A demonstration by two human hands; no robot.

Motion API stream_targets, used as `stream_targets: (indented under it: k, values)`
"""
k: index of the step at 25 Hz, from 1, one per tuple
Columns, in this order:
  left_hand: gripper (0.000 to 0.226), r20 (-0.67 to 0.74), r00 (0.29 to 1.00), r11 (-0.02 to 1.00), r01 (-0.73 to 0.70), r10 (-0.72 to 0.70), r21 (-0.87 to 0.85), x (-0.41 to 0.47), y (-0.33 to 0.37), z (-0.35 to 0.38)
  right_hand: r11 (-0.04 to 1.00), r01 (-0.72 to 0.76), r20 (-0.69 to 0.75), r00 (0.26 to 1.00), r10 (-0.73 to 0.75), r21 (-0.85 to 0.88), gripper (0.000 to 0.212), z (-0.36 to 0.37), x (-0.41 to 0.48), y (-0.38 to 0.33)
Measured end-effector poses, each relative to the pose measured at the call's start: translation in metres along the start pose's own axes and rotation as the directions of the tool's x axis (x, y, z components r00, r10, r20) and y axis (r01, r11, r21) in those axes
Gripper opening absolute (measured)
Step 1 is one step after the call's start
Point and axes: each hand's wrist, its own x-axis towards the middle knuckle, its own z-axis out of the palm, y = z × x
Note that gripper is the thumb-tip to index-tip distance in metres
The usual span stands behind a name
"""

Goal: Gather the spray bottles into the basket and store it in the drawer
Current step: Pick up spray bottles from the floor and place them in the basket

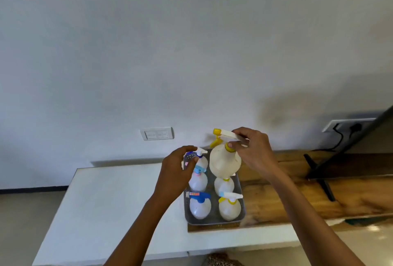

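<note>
Fingers (238, 136) of right hand (255, 155) pinch yellow-capped bottle (225, 162) neck.

We see soft, even daylight across the white wall (191, 42), bright but without hard glare. A broad, diffuse shadow (302, 112) lies on the wall at the right, and a narrow one runs behind the white surface (106, 202). A pale sheen shows on the wooden top (374, 228) at the lower right. We notice wide-angle bending at the edges, and the whole picture is slightly soft, with blur around the right hand (253, 151).
</note>
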Motion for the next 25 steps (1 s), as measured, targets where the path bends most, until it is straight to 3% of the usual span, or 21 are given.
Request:
stream_targets:
  k: [6,15,17,21,25]
  values:
    - [0.024,-0.08,0.995,0.988,0.072,-0.062,0.134,0.052,0.007,0.036,0.998,-0.059,0.072,0.996,0.06,-0.017,0.018,0.01,0.09,0.079]
    - [0.026,-0.037,0.976,0.948,0.217,-0.214,0.232,0.068,-0.009,0.078,0.963,-0.268,0.145,0.953,0.266,-0.004,0.011,0.072,0.139,0.177]
    - [0.026,-0.021,0.971,0.941,0.235,-0.237,0.243,0.07,-0.011,0.08,0.965,-0.26,0.192,0.946,0.261,-0.033,0.006,0.081,0.143,0.189]
    - [0.026,-0.03,0.96,0.918,0.276,-0.279,0.284,0.083,-0.019,0.083,0.968,-0.234,0.276,0.928,0.25,-0.089,0.023,0.105,0.153,0.212]
    - [0.024,-0.038,0.954,0.913,0.296,-0.298,0.28,0.085,-0.031,0.089,0.957,-0.259,0.338,0.896,0.289,-0.13,0.007,0.128,0.16,0.232]
